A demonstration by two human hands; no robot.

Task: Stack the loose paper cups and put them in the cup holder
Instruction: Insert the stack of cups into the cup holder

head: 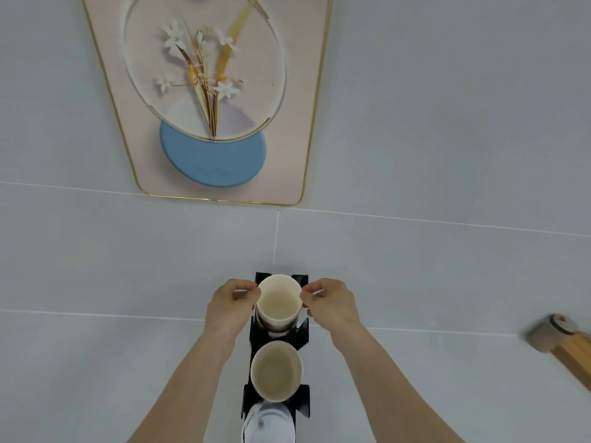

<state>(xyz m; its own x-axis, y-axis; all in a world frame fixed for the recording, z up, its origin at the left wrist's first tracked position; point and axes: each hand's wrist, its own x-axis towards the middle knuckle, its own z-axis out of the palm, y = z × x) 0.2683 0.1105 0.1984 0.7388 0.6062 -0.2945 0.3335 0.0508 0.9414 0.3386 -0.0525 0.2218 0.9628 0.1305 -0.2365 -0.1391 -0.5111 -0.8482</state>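
Observation:
A black wall-mounted cup holder (pixel 302 335) runs down the grey tiled wall. In its top slot sits a white paper cup (pixel 279 303), mouth facing me. My left hand (pixel 232 306) pinches the cup's left rim and my right hand (pixel 332 305) pinches its right rim. One slot lower stands a second paper cup (pixel 276 370), untouched. At the bottom a white lidded cup (pixel 268 425) fills the lowest slot I can see.
A gold-framed flower picture (pixel 208 100) with a blue disc hangs on the wall above the holder. At the right edge a wooden rod with a beige end cap (pixel 556 335) sticks out from the wall.

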